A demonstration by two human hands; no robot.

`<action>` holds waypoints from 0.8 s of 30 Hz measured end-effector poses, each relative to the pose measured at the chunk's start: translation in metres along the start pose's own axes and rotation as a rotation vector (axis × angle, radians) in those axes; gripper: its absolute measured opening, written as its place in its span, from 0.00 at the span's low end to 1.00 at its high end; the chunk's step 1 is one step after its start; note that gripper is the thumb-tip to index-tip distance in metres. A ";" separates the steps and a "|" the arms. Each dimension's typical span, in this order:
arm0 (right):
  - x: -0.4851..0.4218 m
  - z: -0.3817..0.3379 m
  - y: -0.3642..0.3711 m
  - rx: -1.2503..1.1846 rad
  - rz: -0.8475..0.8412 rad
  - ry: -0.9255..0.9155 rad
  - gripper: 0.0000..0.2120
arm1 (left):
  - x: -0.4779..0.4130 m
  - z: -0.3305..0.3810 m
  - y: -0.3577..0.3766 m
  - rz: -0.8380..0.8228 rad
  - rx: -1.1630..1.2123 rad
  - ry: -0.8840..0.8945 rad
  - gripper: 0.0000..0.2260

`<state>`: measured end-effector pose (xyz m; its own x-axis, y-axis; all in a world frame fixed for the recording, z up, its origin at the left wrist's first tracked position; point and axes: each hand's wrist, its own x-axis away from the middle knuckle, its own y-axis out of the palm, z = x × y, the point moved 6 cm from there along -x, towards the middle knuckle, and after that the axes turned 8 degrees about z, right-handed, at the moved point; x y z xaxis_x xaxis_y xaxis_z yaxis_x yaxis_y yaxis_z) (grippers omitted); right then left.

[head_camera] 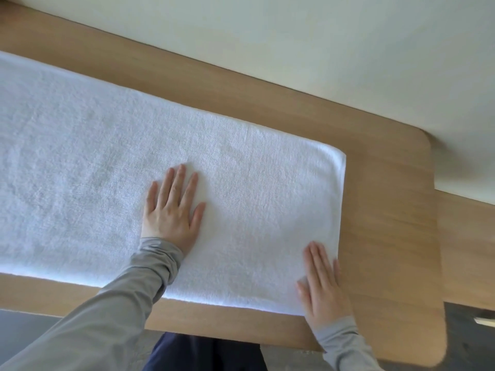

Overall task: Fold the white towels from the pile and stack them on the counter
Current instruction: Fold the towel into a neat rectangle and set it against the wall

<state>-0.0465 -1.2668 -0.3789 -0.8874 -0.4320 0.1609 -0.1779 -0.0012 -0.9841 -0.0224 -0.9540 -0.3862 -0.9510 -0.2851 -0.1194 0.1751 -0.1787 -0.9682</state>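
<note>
Now, head view, towel (107,156): white terry, flat on wooden counter (388,210), spanning frame left to centre right.
Left hand (171,210): fingers straight, pressing the towel's middle, gripping nothing.
Right hand (321,279): flat on the lower-right corner, gripping nothing.
Handling: probably soft, light, limp; pinch the right-edge corners.

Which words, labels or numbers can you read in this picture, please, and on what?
None can be read. The white towel shows no tag or print, the wooden counter no marks, the grey sleeves no logo. A small pale object at the right edge is too small to tell.
</note>
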 end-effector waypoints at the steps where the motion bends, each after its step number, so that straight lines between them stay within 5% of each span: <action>1: 0.001 0.002 -0.003 0.002 -0.001 0.016 0.30 | 0.001 0.000 0.000 0.000 0.003 0.000 0.27; 12: -0.112 -0.059 -0.029 -0.128 0.090 -0.208 0.28 | 0.001 0.000 0.003 0.003 -0.048 0.021 0.27; 24: -0.229 0.077 -0.038 -0.137 0.117 -0.198 0.31 | 0.005 0.003 -0.011 0.104 -0.018 -0.074 0.27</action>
<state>0.1965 -1.2372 -0.3837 -0.8074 -0.5898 0.0160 -0.1470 0.1750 -0.9735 -0.0286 -0.9563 -0.3754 -0.9066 -0.3697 -0.2037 0.2668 -0.1278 -0.9553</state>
